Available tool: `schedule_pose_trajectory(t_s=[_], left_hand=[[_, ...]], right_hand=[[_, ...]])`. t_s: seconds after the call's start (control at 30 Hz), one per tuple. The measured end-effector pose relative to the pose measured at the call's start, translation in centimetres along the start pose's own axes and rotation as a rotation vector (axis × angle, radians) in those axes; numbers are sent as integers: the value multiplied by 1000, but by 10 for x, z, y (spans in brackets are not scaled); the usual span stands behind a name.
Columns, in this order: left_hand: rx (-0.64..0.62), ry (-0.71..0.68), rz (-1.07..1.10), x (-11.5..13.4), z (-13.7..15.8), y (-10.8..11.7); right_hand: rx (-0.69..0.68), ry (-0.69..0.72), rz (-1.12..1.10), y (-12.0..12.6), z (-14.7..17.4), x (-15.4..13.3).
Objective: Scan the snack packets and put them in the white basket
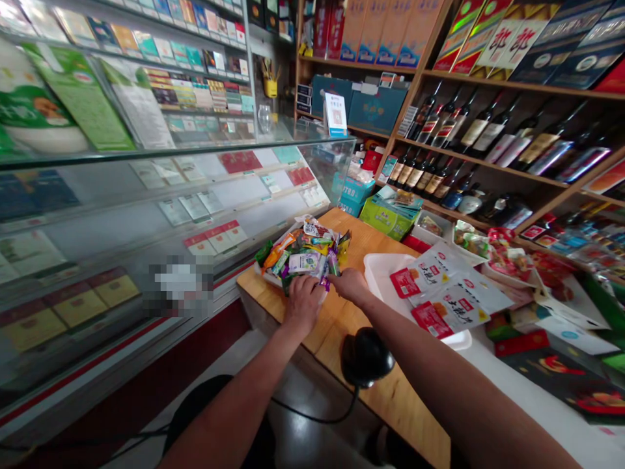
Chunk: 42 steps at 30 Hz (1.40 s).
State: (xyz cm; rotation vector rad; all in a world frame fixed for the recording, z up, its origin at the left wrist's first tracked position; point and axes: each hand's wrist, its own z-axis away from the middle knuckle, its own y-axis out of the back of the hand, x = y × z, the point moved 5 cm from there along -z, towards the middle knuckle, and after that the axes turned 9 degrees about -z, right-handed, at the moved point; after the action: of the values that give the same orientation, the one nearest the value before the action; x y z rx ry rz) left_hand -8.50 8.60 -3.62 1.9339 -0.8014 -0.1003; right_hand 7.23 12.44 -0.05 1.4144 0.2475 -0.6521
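Observation:
A shallow tray (266,277) heaped with small wrapped snacks (303,251) stands on the wooden table. My left hand (303,301) lies over its near edge, fingers bent down onto the packets; their tips are partly hidden. At the tray's right corner, my right hand (349,285) has its fingers closed at a purple snack packet (333,262). Just left of that packet, a white and purple packet (305,263) lies on top of the heap, above my left hand. Orange, green and yellow wrappers surround it.
A black rounded device (366,357) with a cable stands near the table's front edge, below my right forearm. Right of the tray, a white plastic tray (378,267) holds red and white snack bags (452,306). A glass display counter (195,215) borders the left; bottle shelves (488,156) stand behind.

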Motion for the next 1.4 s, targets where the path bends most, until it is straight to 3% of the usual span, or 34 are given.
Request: schedule_pose_trajectory(t_s=[0.1,0.2,0.37,0.47,0.6,0.7,0.83,0.97,1.03,1.1,1.2,1.3,1.4], left_hand=[[-12,-10,-19,-6,-11,-1],[-18,-1,-43,-5,-18,2],[-13,-8,127,23,6,17],[-161,-20,427,52,39,16],[-458,42,744,88,80,1],[-428,19,833,103,92,-1],[-334,18,806,98,95,-6],[-298,95,766,77,93,-20],[-338,107,820,66,87,-27],[-370,190,859,53,76,-29],[-250,361,815,34,47,-14],[-152,317,824,39,11,7],[-188,260,864,58,-17,12]], right_hand=[[-45,4,-89,12,14,2],[-2,30,-141,31,34,15],[277,-36,-217,71,93,68],[434,-108,-263,80,145,106],[319,-202,-564,42,205,146],[187,-204,-808,1,226,159],[186,-142,-933,-25,220,158],[125,-79,-898,-26,195,148],[74,-74,-848,-23,185,146],[33,-60,-795,-15,176,146],[42,-8,-711,8,165,143],[108,83,-643,37,150,132],[142,182,-638,57,132,117]])
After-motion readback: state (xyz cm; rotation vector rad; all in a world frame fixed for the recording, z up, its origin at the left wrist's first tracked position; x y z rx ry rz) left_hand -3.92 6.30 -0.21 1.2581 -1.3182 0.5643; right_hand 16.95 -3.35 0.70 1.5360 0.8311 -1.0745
